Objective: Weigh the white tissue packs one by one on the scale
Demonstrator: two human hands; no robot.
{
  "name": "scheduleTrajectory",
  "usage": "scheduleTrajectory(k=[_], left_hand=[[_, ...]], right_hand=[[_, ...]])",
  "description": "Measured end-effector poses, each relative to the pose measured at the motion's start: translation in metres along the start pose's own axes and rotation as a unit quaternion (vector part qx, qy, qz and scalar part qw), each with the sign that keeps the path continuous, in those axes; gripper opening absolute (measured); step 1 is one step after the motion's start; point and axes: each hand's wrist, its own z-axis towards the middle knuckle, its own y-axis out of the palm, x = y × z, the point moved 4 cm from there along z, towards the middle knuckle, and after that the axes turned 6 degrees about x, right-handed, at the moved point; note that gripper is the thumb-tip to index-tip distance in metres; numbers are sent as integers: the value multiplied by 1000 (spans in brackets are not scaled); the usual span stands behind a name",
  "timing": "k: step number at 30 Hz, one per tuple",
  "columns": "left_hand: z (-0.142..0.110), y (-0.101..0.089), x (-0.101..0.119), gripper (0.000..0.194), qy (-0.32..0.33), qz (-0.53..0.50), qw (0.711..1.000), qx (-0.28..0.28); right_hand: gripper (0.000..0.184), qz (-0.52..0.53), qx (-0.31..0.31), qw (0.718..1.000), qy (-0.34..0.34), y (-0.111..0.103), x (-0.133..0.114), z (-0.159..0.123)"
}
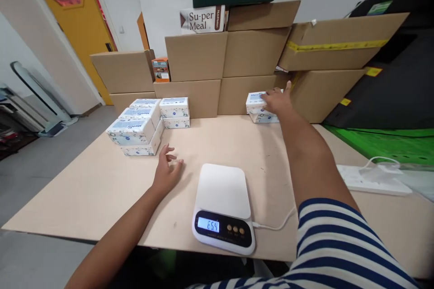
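Right hand (277,100) over upper white box (257,98), grip unclear; left hand (168,169) empty, half-open.

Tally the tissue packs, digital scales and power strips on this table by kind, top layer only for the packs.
Tissue packs, top layer: 5 visible (4 on the left, 1 at the right hand)
Digital scale: 1
Power strip: 1
Total: 7
The right hand partly covers its pack, so anything behind it is uncounted.
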Motion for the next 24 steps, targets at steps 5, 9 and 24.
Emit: scheduleTrajectory(k=[5,9,24], left_hand=[[10,1,-8,75,-39,-5,999,-9],[15,2,-10,74,-55,-37,997,-26],[18,0,-20,65,-100,-34,994,-17]], right_hand=[[50,23,44,996,71,29,-2,1],[71,72,52,991,98,44,-4,-1],[83,240,110,928,262,52,-4,4]])
